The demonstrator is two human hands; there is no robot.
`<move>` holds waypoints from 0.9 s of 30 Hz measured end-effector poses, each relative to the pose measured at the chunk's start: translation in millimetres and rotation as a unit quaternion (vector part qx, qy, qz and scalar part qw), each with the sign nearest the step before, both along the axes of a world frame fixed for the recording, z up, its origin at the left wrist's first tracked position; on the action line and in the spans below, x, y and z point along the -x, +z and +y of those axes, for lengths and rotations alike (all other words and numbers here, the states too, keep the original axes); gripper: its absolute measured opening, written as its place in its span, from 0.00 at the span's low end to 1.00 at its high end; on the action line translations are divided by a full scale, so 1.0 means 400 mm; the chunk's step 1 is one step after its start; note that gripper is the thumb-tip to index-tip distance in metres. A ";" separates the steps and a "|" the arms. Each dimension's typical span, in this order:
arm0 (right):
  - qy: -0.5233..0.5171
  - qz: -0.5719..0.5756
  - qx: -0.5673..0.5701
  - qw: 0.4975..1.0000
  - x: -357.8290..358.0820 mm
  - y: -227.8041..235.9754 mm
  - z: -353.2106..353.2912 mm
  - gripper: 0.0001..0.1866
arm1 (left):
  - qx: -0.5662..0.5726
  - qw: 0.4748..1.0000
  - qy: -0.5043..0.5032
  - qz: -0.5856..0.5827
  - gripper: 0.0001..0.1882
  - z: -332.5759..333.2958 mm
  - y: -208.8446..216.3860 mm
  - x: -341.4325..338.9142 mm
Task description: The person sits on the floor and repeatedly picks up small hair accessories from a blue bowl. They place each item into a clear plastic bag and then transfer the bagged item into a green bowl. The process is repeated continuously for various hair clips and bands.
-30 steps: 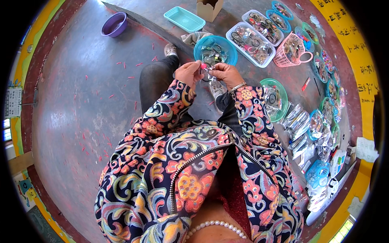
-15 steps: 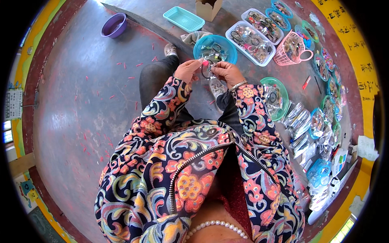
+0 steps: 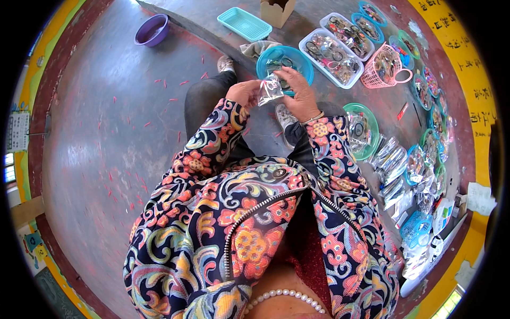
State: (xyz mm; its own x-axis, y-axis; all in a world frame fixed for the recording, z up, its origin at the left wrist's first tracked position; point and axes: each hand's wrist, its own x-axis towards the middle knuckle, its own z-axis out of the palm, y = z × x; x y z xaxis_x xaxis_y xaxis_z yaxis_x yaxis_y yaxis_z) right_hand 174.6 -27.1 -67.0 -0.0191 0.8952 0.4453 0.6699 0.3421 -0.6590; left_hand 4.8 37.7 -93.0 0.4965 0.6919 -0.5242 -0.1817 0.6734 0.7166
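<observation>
In front of my knees I hold a small clear, shiny plastic bag (image 3: 270,90) up between both hands. My left hand (image 3: 244,94) is closed, its fingertips pinching the bag's left edge. My right hand (image 3: 300,97) curls round the bag's right side, its fingers bent over the top and the thumb low. Glare and the fingers hide what the bag contains. Just beyond the hands stands a round blue basin (image 3: 306,63), partly covered by my right hand, with packets and dark ring-shaped items inside.
Two white trays (image 3: 348,83) of packets and a pink basket (image 3: 372,81) stand far right. A green basin (image 3: 374,120) and piled silvery packets (image 3: 390,159) lie right of my knee. A teal tray (image 3: 245,33) and purple basin (image 3: 152,32) are farther off. Red scraps litter the floor.
Half a second ago a dark ring and a pink piece showed between my fingers. Now the shiny bag faces up there, and my right hand has turned over its upper edge.
</observation>
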 end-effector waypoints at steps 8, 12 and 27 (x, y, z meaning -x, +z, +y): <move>-0.012 0.434 0.330 0.838 -0.030 -0.029 0.002 0.10 | -0.006 0.988 -0.082 0.133 0.17 -0.011 0.015 0.000; -0.041 0.529 0.356 0.770 -0.035 -0.020 0.003 0.07 | -0.076 0.988 -0.012 0.135 0.18 -0.014 0.024 -0.015; -0.032 0.488 0.362 0.794 -0.032 -0.022 0.006 0.09 | -0.029 0.999 -0.015 -0.034 0.03 -0.034 0.020 -0.022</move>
State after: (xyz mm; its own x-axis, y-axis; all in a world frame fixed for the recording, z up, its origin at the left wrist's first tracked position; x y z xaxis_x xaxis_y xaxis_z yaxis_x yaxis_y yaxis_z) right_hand 187.3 -24.5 -76.0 0.0751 0.9087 -0.4105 -0.2795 -0.3760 -0.8834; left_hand 13.6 24.2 -84.9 0.5503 0.7040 -0.4489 -0.2111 0.6375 0.7410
